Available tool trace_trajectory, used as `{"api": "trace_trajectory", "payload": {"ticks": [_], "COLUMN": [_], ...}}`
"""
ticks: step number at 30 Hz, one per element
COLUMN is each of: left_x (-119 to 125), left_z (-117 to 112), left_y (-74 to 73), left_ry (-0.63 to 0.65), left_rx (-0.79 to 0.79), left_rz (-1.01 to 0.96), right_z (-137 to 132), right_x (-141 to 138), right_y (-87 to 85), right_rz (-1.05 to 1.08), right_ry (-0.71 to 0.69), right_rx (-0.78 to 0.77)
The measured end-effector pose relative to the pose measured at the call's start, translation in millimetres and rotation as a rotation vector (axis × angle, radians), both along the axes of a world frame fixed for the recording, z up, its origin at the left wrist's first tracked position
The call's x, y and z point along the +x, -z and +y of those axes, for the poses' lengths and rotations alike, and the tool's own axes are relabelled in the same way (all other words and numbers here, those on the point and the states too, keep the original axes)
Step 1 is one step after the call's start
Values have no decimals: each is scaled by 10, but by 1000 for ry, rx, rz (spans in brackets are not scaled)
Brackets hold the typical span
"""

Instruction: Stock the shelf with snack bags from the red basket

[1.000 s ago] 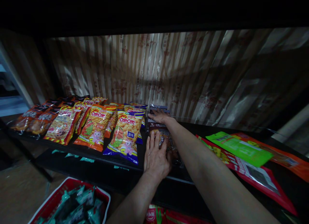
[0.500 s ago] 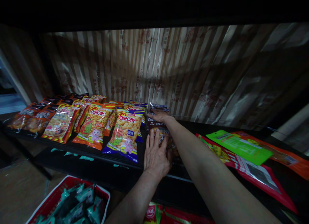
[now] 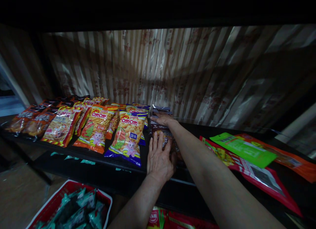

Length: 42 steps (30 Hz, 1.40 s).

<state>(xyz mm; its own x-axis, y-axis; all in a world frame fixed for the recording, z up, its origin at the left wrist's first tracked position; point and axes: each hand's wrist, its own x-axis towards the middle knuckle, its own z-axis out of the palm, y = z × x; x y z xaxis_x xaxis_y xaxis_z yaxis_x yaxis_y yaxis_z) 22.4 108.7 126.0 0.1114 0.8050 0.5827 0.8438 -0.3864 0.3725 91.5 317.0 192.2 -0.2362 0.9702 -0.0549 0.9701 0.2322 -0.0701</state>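
Note:
Dark brown snack bags (image 3: 158,127) with a checked top band lie on the black shelf, partly hidden under my hands and right forearm. My left hand (image 3: 160,158) rests on the front bag, its fingers stretched out and lying flat, thumb toward the right. Farther back, my right hand (image 3: 163,118) reaches across the rear bag's upper part, fingers extended leftward and flat on the wrapper. Just left of both hands stands a yellow-and-blue snack bag (image 3: 129,136), with similar ones behind it. Both hands appear open, pressing on the bags rather than gripping.
Orange-edged snack bags (image 3: 93,128), yellow-red bags (image 3: 61,125) and dark-orange bags (image 3: 37,122) line the shelf leftward. A green packet (image 3: 243,150) lies over a red packet (image 3: 259,176) at right. Below is a red basket (image 3: 53,202) of teal packets.
Both hands stay on the brown bags with almost no movement. The view has shifted very slightly.

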Motion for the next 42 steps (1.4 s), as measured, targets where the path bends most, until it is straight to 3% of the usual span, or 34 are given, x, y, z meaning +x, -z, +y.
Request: {"api": "trace_trajectory", "payload": {"ticks": [13,24,29,36,42], "left_x": [-18,-16,-10,-7,-40], "left_z": [-4,11,11,24,12], "left_y": [-4,20,3,-5,-30], "left_ry": [-20,-22,-31,-39,-29], "left_rx": [34,11,14,19,30], "left_rz": [-23,-37,-35,-45,-33], "right_z": [-121,-100,-135,-411,-825], "right_x": [-5,-5,13,84,266], "right_y": [-60,-11,-68,-252,-212], "right_rz": [-18,-7,47,123,224], "right_ry": [72,58,48,-3,102], "right_rx": [49,74,151,390,513]}}
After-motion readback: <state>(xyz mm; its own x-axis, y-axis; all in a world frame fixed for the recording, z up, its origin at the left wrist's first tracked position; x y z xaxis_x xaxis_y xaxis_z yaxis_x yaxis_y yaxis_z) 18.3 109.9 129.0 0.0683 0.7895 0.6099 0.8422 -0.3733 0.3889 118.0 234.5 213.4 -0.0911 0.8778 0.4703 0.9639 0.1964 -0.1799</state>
